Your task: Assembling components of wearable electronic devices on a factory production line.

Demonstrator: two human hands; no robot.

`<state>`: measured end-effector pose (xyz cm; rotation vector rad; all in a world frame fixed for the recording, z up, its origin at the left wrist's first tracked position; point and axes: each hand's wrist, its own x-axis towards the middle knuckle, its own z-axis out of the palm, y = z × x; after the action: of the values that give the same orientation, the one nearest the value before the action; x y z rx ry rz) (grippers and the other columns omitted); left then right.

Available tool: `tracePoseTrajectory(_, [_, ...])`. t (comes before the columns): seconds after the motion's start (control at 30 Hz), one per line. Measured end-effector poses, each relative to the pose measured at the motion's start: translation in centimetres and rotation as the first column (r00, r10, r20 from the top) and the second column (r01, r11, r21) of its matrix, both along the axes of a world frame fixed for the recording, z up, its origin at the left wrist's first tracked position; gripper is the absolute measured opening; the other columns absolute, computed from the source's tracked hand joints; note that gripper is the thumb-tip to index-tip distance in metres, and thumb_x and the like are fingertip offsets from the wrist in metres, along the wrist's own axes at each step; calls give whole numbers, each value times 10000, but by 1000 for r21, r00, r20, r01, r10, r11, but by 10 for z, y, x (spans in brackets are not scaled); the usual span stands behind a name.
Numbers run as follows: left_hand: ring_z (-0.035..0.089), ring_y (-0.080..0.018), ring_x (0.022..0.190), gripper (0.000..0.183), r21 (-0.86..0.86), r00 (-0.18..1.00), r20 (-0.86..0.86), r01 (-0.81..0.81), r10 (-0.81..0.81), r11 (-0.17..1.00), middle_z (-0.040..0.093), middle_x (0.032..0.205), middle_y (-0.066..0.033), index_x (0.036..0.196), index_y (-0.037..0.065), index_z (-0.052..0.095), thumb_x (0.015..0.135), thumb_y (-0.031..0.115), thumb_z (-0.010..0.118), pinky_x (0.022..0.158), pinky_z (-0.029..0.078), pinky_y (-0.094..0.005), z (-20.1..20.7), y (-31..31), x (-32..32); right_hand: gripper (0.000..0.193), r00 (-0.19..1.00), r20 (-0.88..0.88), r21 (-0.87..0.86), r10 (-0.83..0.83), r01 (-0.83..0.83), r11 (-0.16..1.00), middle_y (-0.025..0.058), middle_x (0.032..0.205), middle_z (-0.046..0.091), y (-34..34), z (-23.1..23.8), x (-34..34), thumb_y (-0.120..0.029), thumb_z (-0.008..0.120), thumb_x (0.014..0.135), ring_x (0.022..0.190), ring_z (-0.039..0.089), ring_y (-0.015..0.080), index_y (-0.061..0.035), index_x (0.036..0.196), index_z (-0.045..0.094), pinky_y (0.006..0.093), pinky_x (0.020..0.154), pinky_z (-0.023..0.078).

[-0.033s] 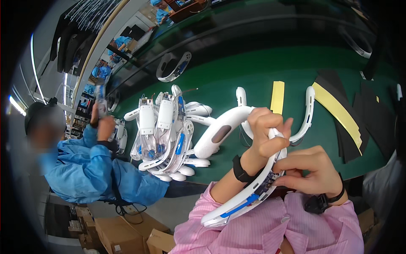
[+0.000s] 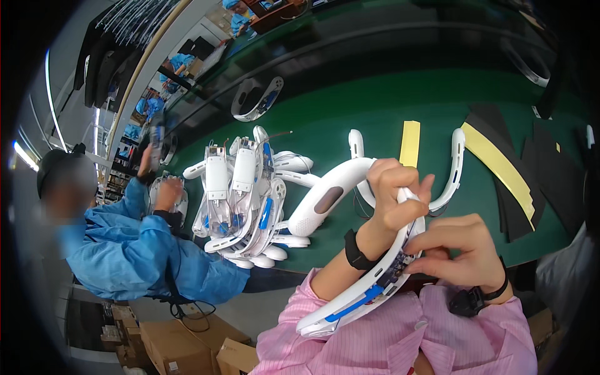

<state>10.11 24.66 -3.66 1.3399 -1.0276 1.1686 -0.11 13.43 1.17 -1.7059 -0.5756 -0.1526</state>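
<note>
A white curved housing (image 2: 350, 296) with an exposed circuit board and a blue strip is held at the near edge of the desk (image 2: 350, 247), in front of the person's chest. The left hand (image 2: 398, 195) is curled firmly round its far end. The right hand (image 2: 455, 251) has thumb and forefinger bent close together at the board; whether they grip a part cannot be told. A white arm with a dark oval panel (image 2: 328, 199) extends left from the left hand. Left on the green desk lies a pile of white assemblies (image 2: 242, 169); farther right are yellow strips (image 2: 500, 167) and black sheets (image 2: 514, 219). At far left a co-worker in a blue smock (image 2: 134, 244) handles similar pieces. Cardboard boxes (image 2: 172, 345) sit below.
</note>
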Motion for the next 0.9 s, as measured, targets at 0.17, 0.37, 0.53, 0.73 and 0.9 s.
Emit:
tracePoseTrajectory(0.17, [453, -272, 812, 370, 193, 997, -58, 55, -45, 980, 462, 854, -58, 745, 136, 484, 558, -85, 714, 687, 346, -383, -7, -5, 6, 232, 981, -23, 119, -190, 192, 974, 36, 596, 543, 0, -8, 0, -11, 764, 660, 482, 446, 77, 8, 871, 670, 231, 456, 324])
tracePoseTrajectory(0.37, [453, -279, 834, 319, 505, 956, -221, 281, -192, 816, 457, 897, -83, 896, 119, 462, 648, 30, 642, 769, 353, -390, -14, -12, 35, 127, 931, -349, 300, -109, 221, 928, -11, 619, 535, -17, -30, 15, -11, 660, 796, 500, 452, 56, 46, 910, 653, 214, 447, 336])
tracePoseTrajectory(0.53, [500, -322, 984, 231, 679, 744, -642, 663, -183, 316, 524, 1015, -148, 998, 7, 511, 809, 125, 574, 856, 401, -361, -21, -29, 89, 433, 797, -556, 725, 238, 324, 608, 34, 755, 511, -62, -53, 34, -115, 531, 904, 494, 414, 52, -17, 1313, 428, 206, 440, 370])
tracePoseTrajectory(0.73, [543, -363, 1008, 241, 879, 815, -470, 466, 338, 98, 578, 1025, -204, 1036, -3, 490, 817, 64, 567, 852, 430, -422, -25, -39, 216, 316, 737, -513, 197, -440, 600, 776, 21, 713, 530, -73, -105, -14, -100, 508, 905, 547, 454, 52, 7, 1200, 545, 186, 489, 373])
tracePoseTrajectory(0.9, [583, -343, 896, 216, 868, 971, 108, -197, 213, 455, 604, 929, -168, 980, 31, 575, 781, 111, 600, 753, 472, -435, -64, -47, 279, 401, 524, -30, -176, -851, 835, 521, 85, 741, 585, -59, -158, -75, 89, 562, 783, 527, 480, 85, 27, 1179, 563, 199, 509, 377])
